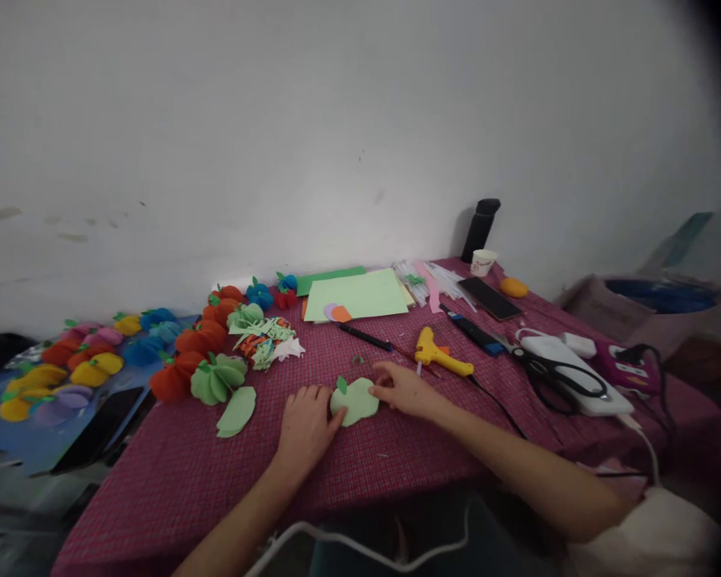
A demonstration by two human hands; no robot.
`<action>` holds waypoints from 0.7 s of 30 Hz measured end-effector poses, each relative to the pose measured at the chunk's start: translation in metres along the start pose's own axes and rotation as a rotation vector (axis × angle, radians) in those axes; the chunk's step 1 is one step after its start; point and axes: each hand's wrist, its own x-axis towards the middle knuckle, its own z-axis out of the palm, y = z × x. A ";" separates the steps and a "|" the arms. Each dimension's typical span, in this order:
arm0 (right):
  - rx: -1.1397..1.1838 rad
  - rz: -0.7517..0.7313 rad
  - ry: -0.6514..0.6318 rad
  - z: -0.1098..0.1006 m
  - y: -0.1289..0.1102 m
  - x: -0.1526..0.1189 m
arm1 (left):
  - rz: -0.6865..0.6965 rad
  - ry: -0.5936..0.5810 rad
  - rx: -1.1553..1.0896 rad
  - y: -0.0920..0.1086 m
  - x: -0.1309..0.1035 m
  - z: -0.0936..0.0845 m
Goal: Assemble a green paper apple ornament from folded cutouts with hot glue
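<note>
A pale green scalloped paper cutout (359, 405), shaped like a pumpkin, lies on the checked tablecloth with a small darker green paper leaf (342, 385) at its top. My left hand (305, 427) rests flat at its left edge, fingers stretched out, the thumb touching the paper. From the right, my right hand (404, 390) touches the opposite edge with a fingertip; its fingers look apart. Left of my left hand lies a folded pale green paper piece (236, 412), beside a finished pale green paper pumpkin (219, 378). Beyond my right hand is a yellow glue gun (441, 354).
Several coloured paper pumpkins (199, 336) crowd the left side near paper scraps (267, 344). Green paper sheets (360, 295) lie at the back. On the right are a utility knife (476, 332), black scissors (549, 377), a phone (489, 297), a power bank (577, 377) and a cup (483, 263).
</note>
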 end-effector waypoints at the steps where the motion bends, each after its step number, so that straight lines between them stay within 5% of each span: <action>1: -0.027 0.002 0.000 0.001 -0.001 0.003 | 0.010 -0.008 -0.006 0.000 0.001 0.001; 10: -0.025 -0.031 -0.057 0.009 -0.003 0.004 | -0.084 -0.006 -0.158 -0.002 0.003 0.009; 15: 0.105 -0.118 -0.004 0.006 -0.012 -0.017 | -0.148 0.022 -0.614 -0.007 0.007 0.011; 21: 0.112 -0.195 0.240 -0.004 -0.023 -0.033 | -0.085 -0.093 -1.111 0.003 0.015 0.006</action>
